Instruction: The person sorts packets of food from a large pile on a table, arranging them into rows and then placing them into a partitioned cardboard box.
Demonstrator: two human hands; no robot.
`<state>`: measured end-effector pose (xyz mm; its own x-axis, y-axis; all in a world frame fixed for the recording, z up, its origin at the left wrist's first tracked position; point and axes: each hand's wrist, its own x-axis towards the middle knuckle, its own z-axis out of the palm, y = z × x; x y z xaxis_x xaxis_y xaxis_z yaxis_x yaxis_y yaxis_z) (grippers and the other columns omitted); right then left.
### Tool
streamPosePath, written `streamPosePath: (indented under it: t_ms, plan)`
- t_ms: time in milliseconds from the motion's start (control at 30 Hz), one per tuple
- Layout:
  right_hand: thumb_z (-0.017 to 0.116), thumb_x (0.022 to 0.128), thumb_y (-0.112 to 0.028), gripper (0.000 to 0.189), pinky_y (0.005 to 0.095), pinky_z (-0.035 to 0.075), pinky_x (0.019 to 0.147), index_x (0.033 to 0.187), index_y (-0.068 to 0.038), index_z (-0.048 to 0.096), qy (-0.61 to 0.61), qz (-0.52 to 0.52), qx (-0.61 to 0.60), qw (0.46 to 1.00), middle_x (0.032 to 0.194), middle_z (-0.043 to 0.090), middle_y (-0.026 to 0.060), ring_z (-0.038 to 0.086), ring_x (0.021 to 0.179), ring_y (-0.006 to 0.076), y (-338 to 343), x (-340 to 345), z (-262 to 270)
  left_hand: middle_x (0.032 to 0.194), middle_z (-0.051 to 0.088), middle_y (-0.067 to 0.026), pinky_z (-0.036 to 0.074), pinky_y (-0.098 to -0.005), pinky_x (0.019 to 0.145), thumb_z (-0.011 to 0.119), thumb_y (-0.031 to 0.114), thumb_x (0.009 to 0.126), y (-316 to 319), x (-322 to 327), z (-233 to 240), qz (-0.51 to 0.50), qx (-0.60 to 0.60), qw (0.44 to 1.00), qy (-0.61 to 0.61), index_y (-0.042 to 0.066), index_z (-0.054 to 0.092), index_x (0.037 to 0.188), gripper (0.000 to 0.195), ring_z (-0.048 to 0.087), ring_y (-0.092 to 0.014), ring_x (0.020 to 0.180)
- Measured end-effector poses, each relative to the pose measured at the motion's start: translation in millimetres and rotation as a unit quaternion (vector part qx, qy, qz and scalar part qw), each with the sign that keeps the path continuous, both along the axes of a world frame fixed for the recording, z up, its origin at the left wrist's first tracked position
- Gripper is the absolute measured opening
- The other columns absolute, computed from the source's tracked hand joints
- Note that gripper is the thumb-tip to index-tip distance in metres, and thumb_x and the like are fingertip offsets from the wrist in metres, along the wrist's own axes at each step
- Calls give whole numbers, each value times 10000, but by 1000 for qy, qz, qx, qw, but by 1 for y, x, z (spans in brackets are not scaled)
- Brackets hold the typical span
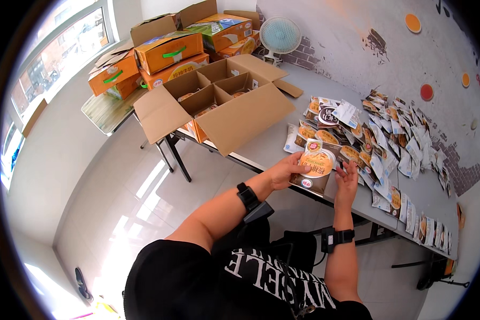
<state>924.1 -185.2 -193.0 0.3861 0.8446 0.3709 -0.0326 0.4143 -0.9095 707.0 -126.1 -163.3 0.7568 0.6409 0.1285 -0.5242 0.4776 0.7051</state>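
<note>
My left hand grips a printed drink pouch by its left side, thumb across the front. The pouch is brown and white with an orange round picture and writing, held upright over the table's front edge. Beside its right edge is my right hand, fingers spread and holding nothing. Just behind both hands lies a heap of similar pouches, some showing their white backs. To the left, an open cardboard carton has its flaps folded out. Cardboard dividers split its inside into compartments, with some pouches visible low in them.
A larger pile of pouches lies against the wall, and a row stands along the right end of the grey table. Stacked orange cartons and a clip fan are at the back. A small side table adjoins.
</note>
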Motion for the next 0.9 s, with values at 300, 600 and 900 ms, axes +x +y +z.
streamPosePath:
  t_ms: [300,600,900]
  plan:
    - [545,832,-5,356,300,413,925,1181,12,479,81,32,17,996,1180,522,103,546,996,175,-2,6,-7,1097,591,-105,527,-283,789,612,1,808,33,-160,143,311,248,897,193,-12,391,1217,465,614,-166,950]
    - [517,854,-31,302,289,420,901,1152,15,501,94,46,18,994,1144,544,98,548,972,169,-3,6,-4,1070,593,-131,449,-303,821,680,50,698,125,-261,185,329,370,531,688,8,476,1211,553,574,-228,959]
    - [519,865,-42,274,285,422,896,1134,9,516,105,48,10,993,1135,552,91,552,973,174,-2,8,-4,935,633,-84,483,-339,673,715,77,673,169,-268,131,168,365,598,693,35,563,1130,484,602,-226,827]
